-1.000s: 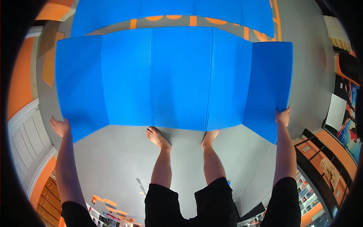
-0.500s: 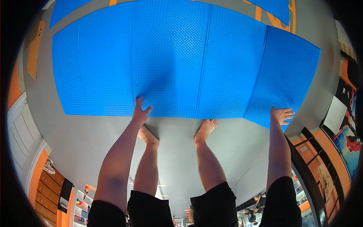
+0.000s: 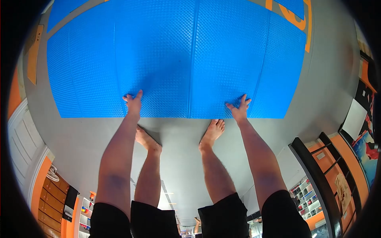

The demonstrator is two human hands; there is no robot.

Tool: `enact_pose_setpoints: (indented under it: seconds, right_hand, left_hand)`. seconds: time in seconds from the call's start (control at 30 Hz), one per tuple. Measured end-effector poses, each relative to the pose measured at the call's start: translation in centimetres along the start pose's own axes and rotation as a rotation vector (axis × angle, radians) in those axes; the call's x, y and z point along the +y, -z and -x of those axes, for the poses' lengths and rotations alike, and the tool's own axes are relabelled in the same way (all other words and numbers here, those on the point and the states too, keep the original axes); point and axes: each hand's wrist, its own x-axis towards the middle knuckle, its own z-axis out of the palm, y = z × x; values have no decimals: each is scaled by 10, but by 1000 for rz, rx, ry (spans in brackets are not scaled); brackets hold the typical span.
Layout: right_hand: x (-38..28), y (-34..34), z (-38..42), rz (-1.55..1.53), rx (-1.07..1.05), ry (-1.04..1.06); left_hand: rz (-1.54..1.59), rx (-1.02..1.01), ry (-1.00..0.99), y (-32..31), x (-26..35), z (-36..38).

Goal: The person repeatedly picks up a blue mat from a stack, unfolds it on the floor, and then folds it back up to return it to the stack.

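Observation:
A blue textured folding mat (image 3: 158, 43) with several crosswise creases lies spread on the grey floor. Over its near edge, left of centre, is my left hand (image 3: 134, 105), open with thumb and fingers apart. My right hand (image 3: 240, 109) is also open, its fingers spread above the near edge to the right of centre, close to a fold line. Whether the fingertips of either hand press on the mat cannot be told. The mat's right panel now looks flat.
My bare feet (image 3: 212, 133) stand on the grey floor (image 3: 182, 158) just behind the mat. More blue matting (image 3: 63, 11) shows at the far left. A black ladder-like rack (image 3: 313, 170) stands at right, a white door (image 3: 24, 131) at left.
My right hand has let go of the mat's right corner and moved left. That raised corner has come down flat. My left hand has shifted slightly left and forward.

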Motion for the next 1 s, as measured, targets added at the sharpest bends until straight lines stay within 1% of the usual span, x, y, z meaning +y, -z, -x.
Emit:
enact_pose_setpoints:
  seconds: [0.07,0.1,0.13,0.2,0.33,0.4,0.47,0.53,0.6,0.73,0.8,0.83,0.9,0.93,0.97,1.0]
  right_hand:
    - [-19,1,4,-36,-22,51]
    - [-25,3,3,-34,-24,49]
    - [-32,3,3,-54,-28,19]
    - [-44,7,2,-77,-30,-11]
    - [-66,16,-2,-115,-48,-34]
    - [-72,18,-1,-135,-55,-61]
    - [-74,20,-3,-136,-33,5]
    - [-78,23,-5,-171,-28,3]
    - [-87,27,-6,-205,-24,0]
    - [-94,31,-8,-284,-30,-51]
    - [-87,29,-5,-308,-33,-66]
    - [-78,28,-6,-347,-35,-9]
    - [-60,29,-2,-389,-32,47]
    - [-50,30,5,-414,-70,125]
    - [-40,32,13,-441,-104,202]
    - [-22,29,19,-448,-97,200]
  left_hand:
    - [-21,28,-38,13,7,-11]
    - [44,15,-25,17,28,8]
    - [41,12,-21,18,25,4]
    - [157,-30,-39,20,25,-9]
    - [123,6,-65,22,32,-23]
    - [147,-24,-62,24,40,-20]
    - [153,-14,-52,25,46,-19]
    - [160,-6,-43,24,54,-18]
    - [198,-64,-1,31,69,-13]
    - [226,-116,-19,44,75,12]
    - [203,-182,-68,52,69,20]
    - [201,-187,-65,57,58,16]
    - [86,-216,-256,76,41,11]
    - [84,-219,-261,81,34,11]
    - [70,-304,-220,86,28,13]
    - [54,-390,-179,89,23,18]
